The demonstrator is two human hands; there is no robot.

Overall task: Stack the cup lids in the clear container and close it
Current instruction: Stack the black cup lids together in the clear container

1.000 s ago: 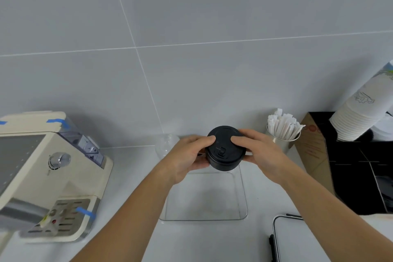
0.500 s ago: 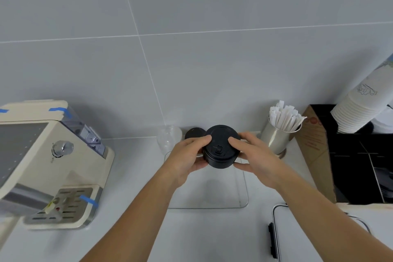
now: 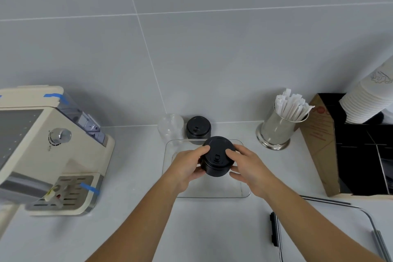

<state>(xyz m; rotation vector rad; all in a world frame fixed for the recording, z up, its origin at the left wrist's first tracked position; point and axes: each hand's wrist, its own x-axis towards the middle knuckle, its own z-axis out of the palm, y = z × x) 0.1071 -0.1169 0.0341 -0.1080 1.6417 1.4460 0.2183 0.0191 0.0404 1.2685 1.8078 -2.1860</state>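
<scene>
Two hands, left hand [image 3: 187,168] and right hand [image 3: 248,168], clasp a stack of black lids [image 3: 217,158] over the clear container [image 3: 244,191], seemingly empty and unclosed; a second stack [image 3: 198,127] waits behind on the bench [image 3: 212,229].

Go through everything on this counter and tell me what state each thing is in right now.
Held lid stack: gripped by both hands over the container.
Left hand: closed on the stack.
Right hand: closed on the stack.
Clear container: open, no cover on it.
Second lid stack: standing on the counter behind the container.
Clear lids: stacked beside it.
Metal cup: upright, full of wrapped straws.
Paper cups: nested, tilted.
</scene>
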